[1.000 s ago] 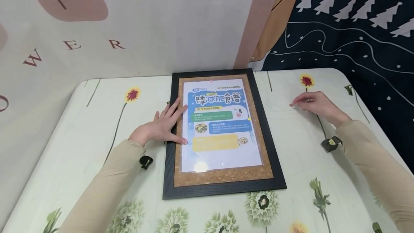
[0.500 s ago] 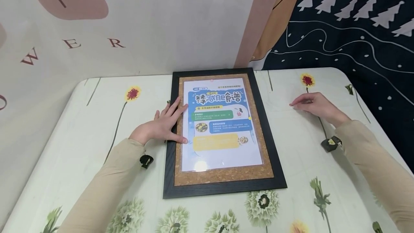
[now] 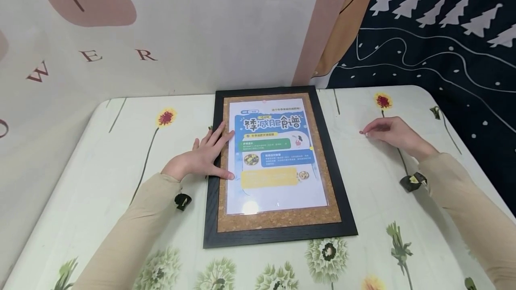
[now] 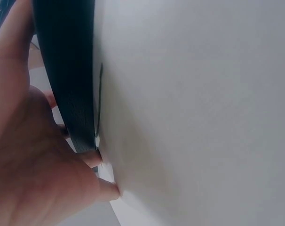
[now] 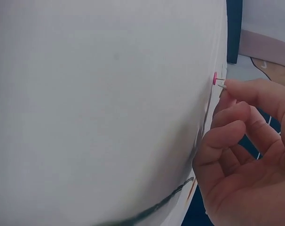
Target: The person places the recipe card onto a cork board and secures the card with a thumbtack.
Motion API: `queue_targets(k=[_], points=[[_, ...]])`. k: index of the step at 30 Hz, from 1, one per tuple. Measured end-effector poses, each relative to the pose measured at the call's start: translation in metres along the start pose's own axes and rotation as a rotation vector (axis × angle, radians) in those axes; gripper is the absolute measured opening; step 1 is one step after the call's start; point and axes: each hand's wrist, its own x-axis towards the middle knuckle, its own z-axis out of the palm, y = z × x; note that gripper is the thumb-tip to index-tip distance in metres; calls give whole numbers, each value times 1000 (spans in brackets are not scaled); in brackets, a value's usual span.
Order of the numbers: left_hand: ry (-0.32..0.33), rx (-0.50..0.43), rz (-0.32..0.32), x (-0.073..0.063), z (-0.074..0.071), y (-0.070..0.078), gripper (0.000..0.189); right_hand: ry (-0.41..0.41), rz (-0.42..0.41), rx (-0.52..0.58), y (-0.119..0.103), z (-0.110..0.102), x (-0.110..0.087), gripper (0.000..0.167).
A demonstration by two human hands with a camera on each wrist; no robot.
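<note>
Has a pale cloth (image 3: 225, 26) with red letters along the far side and a dark cloth (image 3: 435, 61) with white trees at far right. Has a flower-printed table (image 3: 109, 160) below, with a black frame (image 3: 210, 200) around a cork board (image 3: 278, 221) mid-table and a blue-and-white poster (image 3: 278, 196) on it. Rests the left hand (image 3: 197, 160), fanned wide, across the frame's left side. Pinches a pink pin (image 5: 215, 78) narrowly with the right hand (image 3: 393, 133) at the table's far right, well apart from the frame.
</note>
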Motion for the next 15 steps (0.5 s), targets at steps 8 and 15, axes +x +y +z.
queue_targets(k=[8, 15], points=[[-3, -3, -3, 0, 0, 0, 118, 9, 11, 13, -5, 0, -3, 32], [0, -2, -3, 0, -1, 1, 118, -16, -48, 69, -8, 2, -3, 26]])
